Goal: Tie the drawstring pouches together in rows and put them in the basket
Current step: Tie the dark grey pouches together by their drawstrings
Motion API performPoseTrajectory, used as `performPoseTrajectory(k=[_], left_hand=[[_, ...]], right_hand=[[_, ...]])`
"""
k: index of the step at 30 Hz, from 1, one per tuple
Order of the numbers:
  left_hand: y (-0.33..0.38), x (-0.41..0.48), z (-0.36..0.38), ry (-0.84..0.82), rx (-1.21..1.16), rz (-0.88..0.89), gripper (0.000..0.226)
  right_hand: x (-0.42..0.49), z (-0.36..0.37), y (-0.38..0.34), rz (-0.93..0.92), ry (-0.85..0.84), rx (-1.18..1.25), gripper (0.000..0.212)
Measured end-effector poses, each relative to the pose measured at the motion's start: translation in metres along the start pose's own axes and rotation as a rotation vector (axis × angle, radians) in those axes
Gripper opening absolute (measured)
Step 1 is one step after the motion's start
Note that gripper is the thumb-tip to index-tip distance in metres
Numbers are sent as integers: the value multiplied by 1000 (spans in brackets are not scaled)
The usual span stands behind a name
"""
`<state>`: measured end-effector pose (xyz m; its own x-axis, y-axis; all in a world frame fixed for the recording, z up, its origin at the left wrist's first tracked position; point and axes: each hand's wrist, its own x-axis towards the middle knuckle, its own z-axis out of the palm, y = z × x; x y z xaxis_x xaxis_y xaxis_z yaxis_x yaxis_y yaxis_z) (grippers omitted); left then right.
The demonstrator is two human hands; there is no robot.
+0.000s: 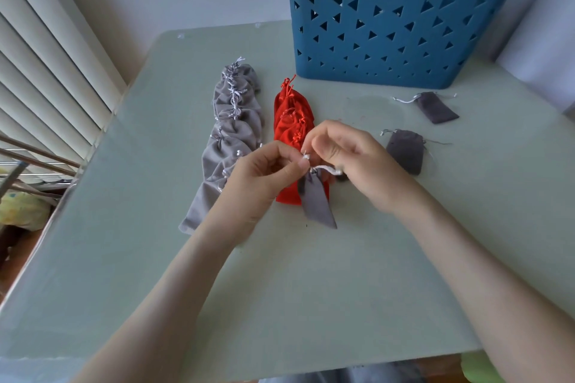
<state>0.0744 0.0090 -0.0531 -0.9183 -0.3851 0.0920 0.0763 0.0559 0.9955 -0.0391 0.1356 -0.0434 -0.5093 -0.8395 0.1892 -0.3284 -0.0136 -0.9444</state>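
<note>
A dark grey pouch (315,200) hangs from its white drawstring (325,168) in the middle of the view, over the near end of the red row. My left hand (264,176) pinches the string's knotted end, and my right hand (348,157) pinches the cord just beside it. A tied row of light grey pouches (228,134) lies on the left of the table. Next to it lies a tied row of red pouches (291,121). Two loose dark grey pouches (435,107) (406,151) lie to the right. The blue basket (395,19) stands at the back.
The pale green table (311,274) runs under everything, with its left edge next to white blinds (46,56). Wooden rods and a yellowish bundle (21,205) sit beyond that left edge. A white wall stands behind the basket.
</note>
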Motion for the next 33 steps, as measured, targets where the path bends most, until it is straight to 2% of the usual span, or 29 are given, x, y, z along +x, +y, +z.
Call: performPoseTrajectory(k=[4, 8, 10, 13, 18, 22, 28, 33], left_hand=[[-2, 2, 1, 126, 9, 23, 10], [-3, 3, 0, 132, -55, 14, 12], [-4, 3, -2, 69, -76, -4, 19], [-4, 3, -3, 0, -115, -31, 16], [-2, 2, -1, -20, -142, 2, 9], [-3, 2, -2, 1, -186, 38, 9], [-3, 0, 1, 129, 71, 96, 13], [-6, -2, 7, 252, 277, 146, 16]], right_hand=[[1, -2, 3, 54, -52, -37, 4], [2, 0, 6, 43, 0, -22, 15], [3, 1, 6, 31, -3, -8, 15], [2, 0, 8, 6, 1, -4, 13], [3, 0, 4, -6, -1, -39, 19], [2, -1, 4, 48, -6, -72, 14], [3, -5, 5, 133, 31, -81, 27], [3, 4, 4, 189, 88, 187, 24]])
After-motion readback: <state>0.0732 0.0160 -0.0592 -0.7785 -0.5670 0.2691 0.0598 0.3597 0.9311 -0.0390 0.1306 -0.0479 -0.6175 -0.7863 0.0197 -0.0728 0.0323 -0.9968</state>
